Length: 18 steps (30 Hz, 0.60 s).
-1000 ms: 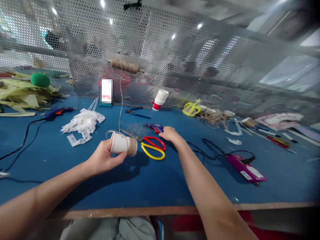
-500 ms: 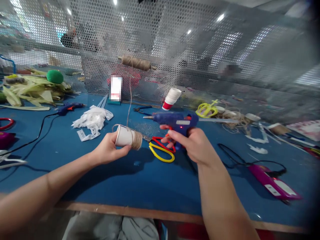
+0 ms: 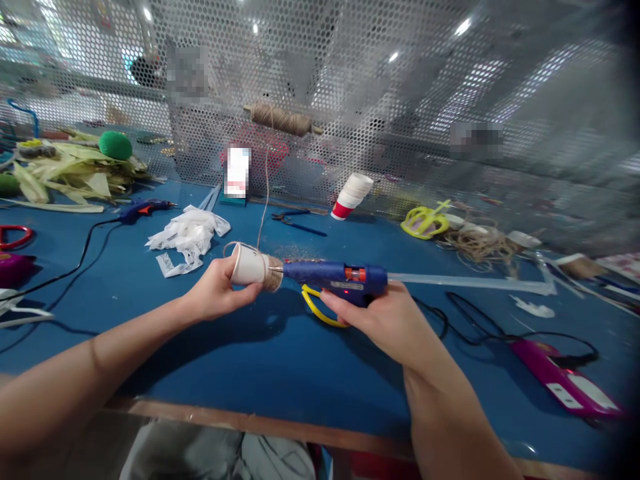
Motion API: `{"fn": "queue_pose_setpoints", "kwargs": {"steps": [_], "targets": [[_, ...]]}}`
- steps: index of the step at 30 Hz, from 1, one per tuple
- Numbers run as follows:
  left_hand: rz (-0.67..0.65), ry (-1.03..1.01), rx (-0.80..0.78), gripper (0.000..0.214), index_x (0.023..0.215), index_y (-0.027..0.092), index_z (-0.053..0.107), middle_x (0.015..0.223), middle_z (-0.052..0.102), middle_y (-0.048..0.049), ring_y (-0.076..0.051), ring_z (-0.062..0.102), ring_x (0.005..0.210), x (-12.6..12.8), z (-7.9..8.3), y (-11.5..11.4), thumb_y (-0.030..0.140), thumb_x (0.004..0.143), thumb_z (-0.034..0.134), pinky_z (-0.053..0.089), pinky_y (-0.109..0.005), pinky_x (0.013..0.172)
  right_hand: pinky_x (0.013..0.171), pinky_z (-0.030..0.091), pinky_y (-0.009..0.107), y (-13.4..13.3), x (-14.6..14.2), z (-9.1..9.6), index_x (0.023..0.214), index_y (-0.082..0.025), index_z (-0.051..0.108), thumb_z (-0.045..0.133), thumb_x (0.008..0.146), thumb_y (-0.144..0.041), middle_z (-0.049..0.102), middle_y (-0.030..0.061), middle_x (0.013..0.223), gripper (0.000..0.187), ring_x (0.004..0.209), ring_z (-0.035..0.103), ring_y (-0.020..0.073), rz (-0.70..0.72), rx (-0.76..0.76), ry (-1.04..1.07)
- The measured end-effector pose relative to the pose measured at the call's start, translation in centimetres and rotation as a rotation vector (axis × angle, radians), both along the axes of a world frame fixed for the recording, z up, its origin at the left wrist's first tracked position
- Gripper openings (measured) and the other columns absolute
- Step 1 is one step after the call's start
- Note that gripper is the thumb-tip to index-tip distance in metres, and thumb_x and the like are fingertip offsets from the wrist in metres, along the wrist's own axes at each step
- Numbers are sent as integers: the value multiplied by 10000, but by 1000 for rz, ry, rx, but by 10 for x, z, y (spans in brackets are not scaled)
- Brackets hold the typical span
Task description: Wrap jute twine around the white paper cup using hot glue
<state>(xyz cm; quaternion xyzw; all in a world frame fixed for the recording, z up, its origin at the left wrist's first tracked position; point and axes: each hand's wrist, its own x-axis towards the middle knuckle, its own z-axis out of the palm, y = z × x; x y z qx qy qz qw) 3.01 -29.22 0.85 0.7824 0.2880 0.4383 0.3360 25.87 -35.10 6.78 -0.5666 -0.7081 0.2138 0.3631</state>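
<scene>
My left hand [image 3: 215,293] is closed round a white paper cup [image 3: 247,265] held on its side, its base end wound with brown twine [image 3: 273,273]. A strand of twine runs up from the cup to a spool [image 3: 281,120] hung on the mesh wall. My right hand [image 3: 383,317] grips a blue hot glue gun [image 3: 336,275], whose nozzle points left and touches the twine-wrapped end of the cup. A clear glue stick [image 3: 450,281] juts from the gun's back. Yellow-handled scissors [image 3: 316,310] lie on the blue table just below the gun.
A perforated metal screen [image 3: 400,100] closes the table's far side. On the blue table [image 3: 280,373] lie white lace scraps [image 3: 187,235], a second glue gun [image 3: 143,210], pliers [image 3: 295,220], a stack of cups [image 3: 351,195], loose twine [image 3: 480,243], a magenta device [image 3: 565,387] with cable, and husks with a green ball [image 3: 115,144].
My right hand picked the blue glue gun up from the table, then turned it level and brought its nozzle against the twine end of the cup. My left hand kept holding the cup.
</scene>
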Motion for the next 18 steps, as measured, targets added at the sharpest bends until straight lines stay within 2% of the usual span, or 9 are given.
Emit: {"fn": "queue_pose_setpoints", "kwargs": {"steps": [4, 7, 10, 13, 18], "targets": [[17, 0, -76, 171, 820, 101, 648, 740, 689, -60, -158, 637, 714, 1, 1, -1, 235, 737, 580, 513, -225, 657, 667, 536, 317, 2, 3, -9, 796, -229, 676, 629, 747, -333, 714, 4, 751, 125, 707, 664, 215, 21, 89, -166], [59, 4, -116, 201, 815, 90, 642, 747, 692, -70, -154, 627, 660, 1, 1, -1, 261, 724, 591, 510, -237, 625, 732, 539, 327, 2, 2, -12, 850, -232, 671, 600, 773, -330, 718, 19, 836, 144, 792, 674, 224, 41, 139, -220], [75, 10, -145, 217, 834, 87, 645, 766, 696, -72, -160, 635, 665, 1, 0, -1, 263, 714, 600, 509, -243, 628, 683, 534, 303, 0, -2, -10, 821, -230, 648, 591, 782, -327, 701, 22, 816, 119, 756, 666, 210, 53, 174, -240], [67, 23, -139, 214, 855, 95, 645, 805, 702, -77, -163, 645, 692, 0, 0, 0, 251, 719, 592, 512, -246, 651, 593, 500, 267, -3, -6, -7, 789, -221, 620, 579, 797, -319, 664, 5, 730, 107, 650, 630, 171, 61, 135, -261], [90, 61, -65, 214, 871, 96, 636, 809, 695, -79, -163, 644, 701, 0, 1, 0, 248, 733, 575, 520, -253, 665, 613, 462, 246, -7, -7, -7, 828, -224, 593, 578, 813, -319, 642, -11, 753, 98, 655, 599, 143, 24, 116, -289]]}}
